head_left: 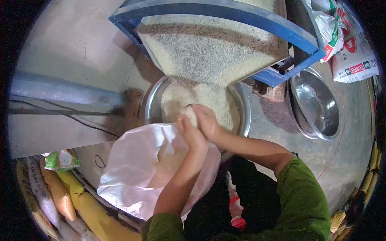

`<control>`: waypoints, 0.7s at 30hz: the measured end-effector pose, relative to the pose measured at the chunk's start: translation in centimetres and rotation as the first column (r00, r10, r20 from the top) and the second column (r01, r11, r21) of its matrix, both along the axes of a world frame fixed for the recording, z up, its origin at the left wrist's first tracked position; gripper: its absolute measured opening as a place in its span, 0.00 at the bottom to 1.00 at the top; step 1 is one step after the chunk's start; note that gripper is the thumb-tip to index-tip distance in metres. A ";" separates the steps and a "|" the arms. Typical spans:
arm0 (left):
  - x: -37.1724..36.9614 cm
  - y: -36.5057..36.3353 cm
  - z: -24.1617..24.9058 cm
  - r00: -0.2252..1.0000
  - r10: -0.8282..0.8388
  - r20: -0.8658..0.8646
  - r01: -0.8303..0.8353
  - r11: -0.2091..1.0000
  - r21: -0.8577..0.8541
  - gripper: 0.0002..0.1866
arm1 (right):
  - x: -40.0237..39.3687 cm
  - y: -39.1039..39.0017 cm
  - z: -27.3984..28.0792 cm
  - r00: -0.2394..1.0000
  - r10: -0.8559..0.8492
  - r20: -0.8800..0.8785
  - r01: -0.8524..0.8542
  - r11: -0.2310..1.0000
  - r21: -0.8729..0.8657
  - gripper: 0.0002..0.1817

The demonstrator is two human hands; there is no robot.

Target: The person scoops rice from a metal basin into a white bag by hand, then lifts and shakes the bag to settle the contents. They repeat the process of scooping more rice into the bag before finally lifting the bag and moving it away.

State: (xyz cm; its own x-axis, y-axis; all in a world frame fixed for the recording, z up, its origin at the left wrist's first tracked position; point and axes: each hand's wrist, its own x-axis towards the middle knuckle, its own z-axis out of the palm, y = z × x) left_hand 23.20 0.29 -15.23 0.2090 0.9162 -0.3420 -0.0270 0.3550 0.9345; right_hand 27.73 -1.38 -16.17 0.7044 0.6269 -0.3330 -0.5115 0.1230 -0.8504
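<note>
Sacks filled the lower left corner, with a printed packet on top of them. Above them a pipe ran in from the left edge and ended near the basin, a black cable slanting below it, so that side left little room. Next came the bag, pale and thin, its mouth wide open with grain inside and its upper edge overlapping the basin's near left rim.

The basin stood mid-view, heaped with grain inside its metal rim. The chute sloped down to the basin's far edge, grain spread over it, and the blue frame bounded the space above.

The left hand and right hand met over the near part of the basin, pressed close around something pale. Blur hid what it was, and I could not tell how tightly the fingers were closed. The legs were just below the basin.

Rightward, a strip of floor opened between the basin and a second basin. White sacks rose beyond, along the right edge.
</note>
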 end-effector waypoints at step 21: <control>1.5 6.1 -9.2 0.686 -0.156 -0.711 0.522 0.786 0.332 0.24 | 10.0 -4.5 -13.4 0.435 0.657 0.616 0.051 0.665 -0.745 0.21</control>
